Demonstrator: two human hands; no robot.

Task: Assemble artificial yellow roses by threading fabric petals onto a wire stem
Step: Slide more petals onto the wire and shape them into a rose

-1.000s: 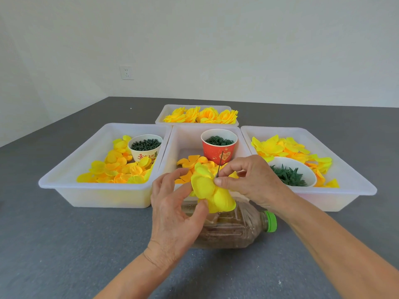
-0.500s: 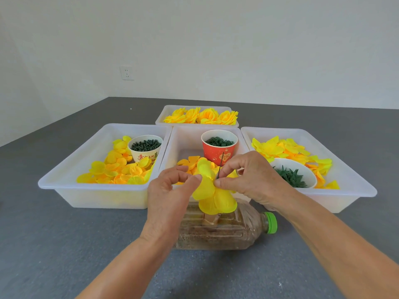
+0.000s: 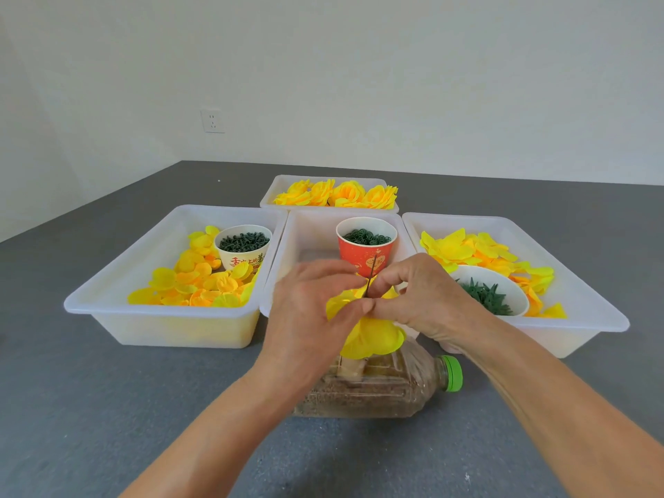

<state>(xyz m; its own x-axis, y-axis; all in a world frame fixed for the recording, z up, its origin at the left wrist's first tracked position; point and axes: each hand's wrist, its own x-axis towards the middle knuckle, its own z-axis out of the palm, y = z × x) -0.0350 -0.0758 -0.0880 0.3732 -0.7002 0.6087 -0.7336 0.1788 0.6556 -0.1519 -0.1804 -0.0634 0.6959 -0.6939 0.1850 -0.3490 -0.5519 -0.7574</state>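
A thin dark wire stem (image 3: 370, 278) stands upright between my two hands, above a plastic bottle (image 3: 381, 386) lying on its side. Yellow fabric petals (image 3: 370, 339) hang on the wire in a loose cluster. My left hand (image 3: 309, 318) pinches the petals at the wire with thumb and fingers. My right hand (image 3: 424, 300) pinches the petals and wire from the right. The fingertips of both hands meet at the stem. The lower part of the wire is hidden by petals.
The left white tray (image 3: 107, 300) holds loose petals and a white cup (image 3: 243, 248) of green parts. A red cup (image 3: 366, 248) stands in the middle tray. In the right tray (image 3: 589, 318) are petals and a bowl of green leaves (image 3: 485, 294). Finished roses (image 3: 337, 194) fill the far tray.
My left hand has turned over and closed in on the petals at the stem. The petal cluster has been pressed together lower on the wire, and more wire shows above it.
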